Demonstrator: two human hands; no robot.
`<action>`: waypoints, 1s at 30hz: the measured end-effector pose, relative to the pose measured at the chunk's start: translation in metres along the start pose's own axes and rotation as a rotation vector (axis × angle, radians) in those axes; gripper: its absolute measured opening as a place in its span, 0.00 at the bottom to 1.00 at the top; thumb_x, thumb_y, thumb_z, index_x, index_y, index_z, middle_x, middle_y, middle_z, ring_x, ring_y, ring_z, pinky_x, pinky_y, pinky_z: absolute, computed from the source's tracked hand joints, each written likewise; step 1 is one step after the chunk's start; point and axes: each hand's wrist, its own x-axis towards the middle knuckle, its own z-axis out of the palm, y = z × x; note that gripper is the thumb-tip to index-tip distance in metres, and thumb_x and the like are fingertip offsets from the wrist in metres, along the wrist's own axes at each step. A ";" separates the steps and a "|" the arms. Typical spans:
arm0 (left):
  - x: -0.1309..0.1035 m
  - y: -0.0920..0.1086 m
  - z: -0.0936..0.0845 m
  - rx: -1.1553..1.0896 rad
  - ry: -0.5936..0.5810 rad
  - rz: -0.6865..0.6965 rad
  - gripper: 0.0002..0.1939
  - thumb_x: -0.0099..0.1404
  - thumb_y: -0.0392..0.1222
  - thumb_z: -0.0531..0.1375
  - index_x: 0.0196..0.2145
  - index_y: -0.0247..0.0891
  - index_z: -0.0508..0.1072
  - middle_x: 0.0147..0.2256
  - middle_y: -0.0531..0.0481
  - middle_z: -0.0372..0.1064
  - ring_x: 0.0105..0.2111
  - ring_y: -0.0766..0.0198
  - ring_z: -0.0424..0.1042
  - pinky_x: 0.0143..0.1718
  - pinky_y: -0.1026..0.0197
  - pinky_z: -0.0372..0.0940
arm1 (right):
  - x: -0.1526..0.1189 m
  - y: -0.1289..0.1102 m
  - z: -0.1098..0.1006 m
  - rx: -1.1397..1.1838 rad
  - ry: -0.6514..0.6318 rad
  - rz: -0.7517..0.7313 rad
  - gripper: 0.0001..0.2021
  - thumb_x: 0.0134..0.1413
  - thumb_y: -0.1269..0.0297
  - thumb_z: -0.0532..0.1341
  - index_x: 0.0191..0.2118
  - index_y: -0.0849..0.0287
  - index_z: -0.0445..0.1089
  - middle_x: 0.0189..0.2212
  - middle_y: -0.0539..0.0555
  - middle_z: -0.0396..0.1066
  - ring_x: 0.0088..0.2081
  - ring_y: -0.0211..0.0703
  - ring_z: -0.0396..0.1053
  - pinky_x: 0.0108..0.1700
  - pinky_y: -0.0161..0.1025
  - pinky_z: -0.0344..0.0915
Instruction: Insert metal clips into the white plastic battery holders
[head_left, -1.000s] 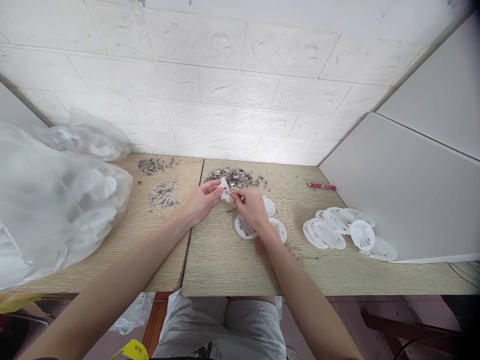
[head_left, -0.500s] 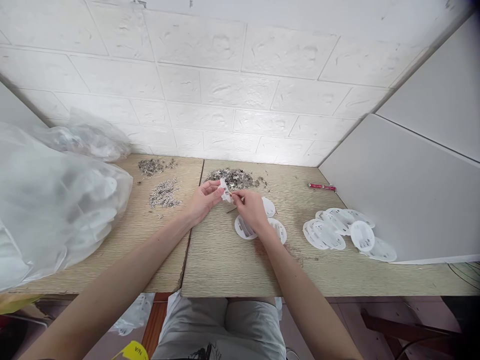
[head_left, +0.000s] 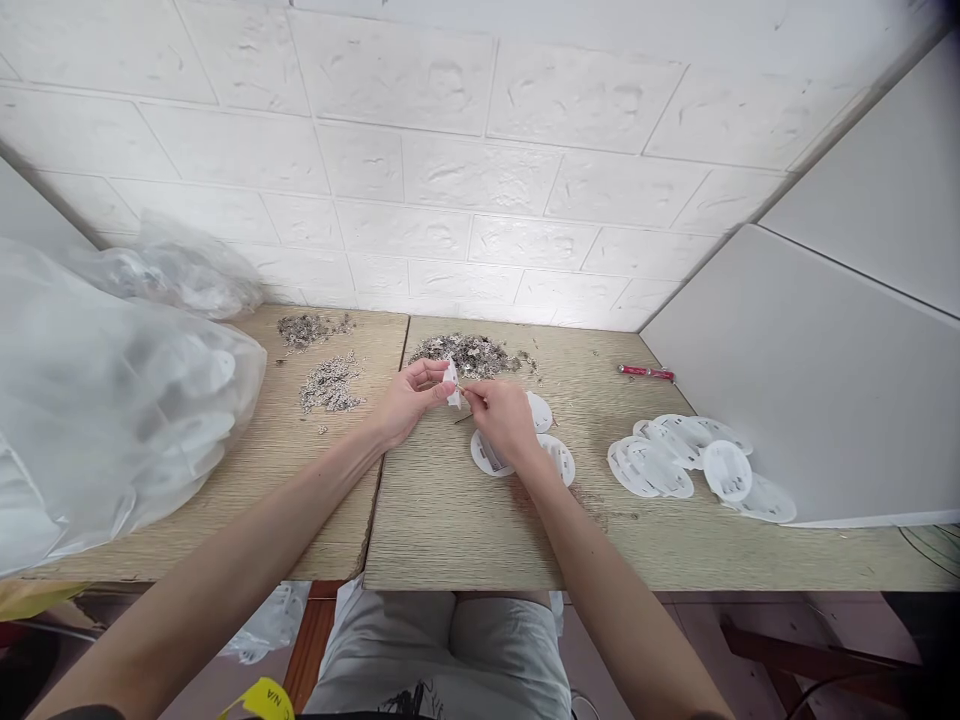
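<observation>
Between thumb and fingers my left hand [head_left: 411, 402] grips a white plastic disc [head_left: 452, 383], tilted nearly edge-on. Just right of it, my right hand [head_left: 504, 418] is closed in a pinch on a thin stick-like piece whose tip meets the disc; what it is exactly is too small to tell. Behind the hands lies a pile of small metal parts [head_left: 469, 354]. A few white discs [head_left: 487, 455] rest under and beside my right hand, partly hidden by it.
Two smaller heaps of metal bits [head_left: 330, 384] lie at the left. A large plastic bag of discs [head_left: 150, 420] fills the left side. Overlapping white discs [head_left: 652, 468] and a red tool [head_left: 646, 372] are at the right, near the grey panel [head_left: 840, 390].
The disc in my left hand has turned more edge-on. My right hand keeps its pinch at the disc with hardly any shift.
</observation>
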 end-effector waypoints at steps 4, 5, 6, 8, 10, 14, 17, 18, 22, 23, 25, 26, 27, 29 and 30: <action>0.000 0.001 -0.001 -0.007 -0.018 0.002 0.21 0.47 0.42 0.72 0.37 0.36 0.72 0.38 0.49 0.71 0.37 0.65 0.70 0.45 0.56 0.65 | 0.000 -0.001 -0.002 -0.022 -0.010 -0.033 0.15 0.57 0.71 0.53 0.22 0.58 0.69 0.20 0.51 0.67 0.24 0.39 0.59 0.28 0.36 0.46; 0.000 0.001 -0.002 -0.011 -0.024 0.002 0.21 0.47 0.43 0.72 0.38 0.36 0.72 0.37 0.49 0.71 0.37 0.65 0.70 0.45 0.56 0.65 | 0.000 -0.001 -0.002 -0.025 -0.011 -0.041 0.14 0.58 0.71 0.53 0.23 0.58 0.70 0.21 0.51 0.68 0.24 0.40 0.60 0.28 0.36 0.47; -0.001 0.001 -0.002 -0.013 -0.031 0.002 0.21 0.48 0.43 0.72 0.38 0.36 0.71 0.37 0.49 0.71 0.37 0.65 0.70 0.45 0.56 0.65 | 0.001 0.000 -0.003 -0.028 -0.014 -0.051 0.15 0.58 0.71 0.53 0.23 0.58 0.70 0.21 0.52 0.69 0.25 0.40 0.60 0.28 0.36 0.47; -0.001 0.000 -0.003 -0.016 -0.044 0.001 0.21 0.48 0.43 0.72 0.38 0.36 0.71 0.37 0.50 0.71 0.37 0.66 0.71 0.45 0.56 0.65 | 0.001 0.001 -0.003 -0.027 -0.017 -0.072 0.15 0.59 0.71 0.52 0.24 0.58 0.71 0.23 0.52 0.70 0.26 0.40 0.62 0.29 0.35 0.47; -0.001 0.000 -0.004 -0.022 -0.055 0.000 0.20 0.49 0.43 0.71 0.38 0.36 0.71 0.36 0.50 0.71 0.37 0.66 0.71 0.44 0.57 0.66 | 0.002 0.002 -0.002 -0.018 -0.020 -0.090 0.15 0.59 0.71 0.52 0.25 0.59 0.71 0.23 0.52 0.71 0.26 0.40 0.63 0.29 0.35 0.48; 0.002 0.003 -0.004 -0.053 -0.043 -0.032 0.19 0.50 0.44 0.71 0.38 0.37 0.72 0.33 0.51 0.71 0.35 0.66 0.71 0.45 0.56 0.67 | 0.003 0.007 0.000 0.054 -0.028 -0.098 0.14 0.59 0.70 0.52 0.26 0.59 0.71 0.24 0.52 0.72 0.27 0.40 0.65 0.30 0.34 0.51; 0.004 0.006 -0.003 -0.052 -0.033 -0.051 0.19 0.52 0.45 0.70 0.40 0.36 0.74 0.34 0.49 0.73 0.37 0.64 0.72 0.46 0.55 0.66 | 0.004 0.010 -0.001 0.130 -0.048 -0.049 0.13 0.59 0.69 0.52 0.29 0.58 0.73 0.24 0.51 0.72 0.27 0.39 0.66 0.30 0.34 0.53; 0.004 0.006 -0.002 -0.048 -0.036 -0.046 0.19 0.52 0.46 0.69 0.41 0.36 0.75 0.35 0.48 0.73 0.37 0.64 0.71 0.46 0.55 0.66 | 0.005 0.011 -0.002 0.162 -0.051 -0.027 0.12 0.59 0.69 0.53 0.31 0.58 0.74 0.24 0.50 0.72 0.26 0.39 0.66 0.30 0.34 0.54; 0.005 0.006 -0.003 -0.037 -0.050 0.001 0.19 0.54 0.49 0.68 0.41 0.38 0.77 0.39 0.47 0.74 0.37 0.64 0.70 0.42 0.58 0.66 | 0.004 0.011 -0.007 0.362 -0.015 0.044 0.10 0.57 0.66 0.55 0.41 0.58 0.72 0.24 0.48 0.72 0.23 0.36 0.65 0.29 0.34 0.58; 0.005 0.006 -0.004 -0.029 -0.059 0.009 0.19 0.54 0.50 0.67 0.41 0.39 0.78 0.39 0.47 0.74 0.37 0.63 0.70 0.42 0.58 0.66 | 0.004 0.011 -0.007 0.403 -0.012 0.050 0.10 0.57 0.65 0.55 0.42 0.58 0.71 0.24 0.48 0.72 0.23 0.36 0.65 0.29 0.34 0.59; 0.005 0.005 -0.004 -0.009 -0.083 0.011 0.19 0.55 0.51 0.67 0.42 0.39 0.78 0.40 0.46 0.74 0.38 0.63 0.70 0.43 0.58 0.65 | 0.003 0.010 -0.006 0.444 -0.025 0.045 0.10 0.57 0.65 0.55 0.42 0.57 0.71 0.24 0.48 0.72 0.23 0.36 0.66 0.29 0.34 0.61; 0.005 0.004 -0.004 -0.002 -0.088 0.006 0.20 0.54 0.52 0.67 0.42 0.39 0.78 0.40 0.46 0.74 0.38 0.62 0.70 0.44 0.57 0.65 | 0.003 0.010 -0.005 0.449 -0.035 0.040 0.09 0.57 0.66 0.55 0.41 0.57 0.71 0.24 0.48 0.72 0.24 0.36 0.67 0.30 0.34 0.61; 0.005 0.004 -0.005 0.004 -0.086 0.000 0.20 0.54 0.52 0.67 0.42 0.39 0.78 0.40 0.46 0.74 0.39 0.62 0.70 0.45 0.56 0.64 | 0.003 0.009 -0.004 0.446 -0.044 0.038 0.09 0.57 0.66 0.55 0.41 0.57 0.71 0.24 0.48 0.73 0.24 0.36 0.67 0.30 0.34 0.62; 0.006 0.002 -0.006 0.022 -0.074 -0.004 0.21 0.53 0.52 0.68 0.43 0.39 0.78 0.42 0.45 0.74 0.40 0.61 0.71 0.48 0.55 0.63 | 0.003 0.009 -0.002 0.432 -0.049 0.042 0.09 0.57 0.67 0.55 0.40 0.58 0.72 0.24 0.48 0.73 0.24 0.36 0.67 0.31 0.34 0.62; 0.006 0.001 -0.006 0.037 -0.072 -0.003 0.22 0.53 0.51 0.68 0.43 0.39 0.78 0.43 0.44 0.74 0.41 0.60 0.71 0.49 0.55 0.63 | 0.003 0.009 -0.002 0.423 -0.047 0.045 0.09 0.57 0.67 0.55 0.40 0.58 0.72 0.24 0.48 0.73 0.24 0.36 0.67 0.31 0.34 0.63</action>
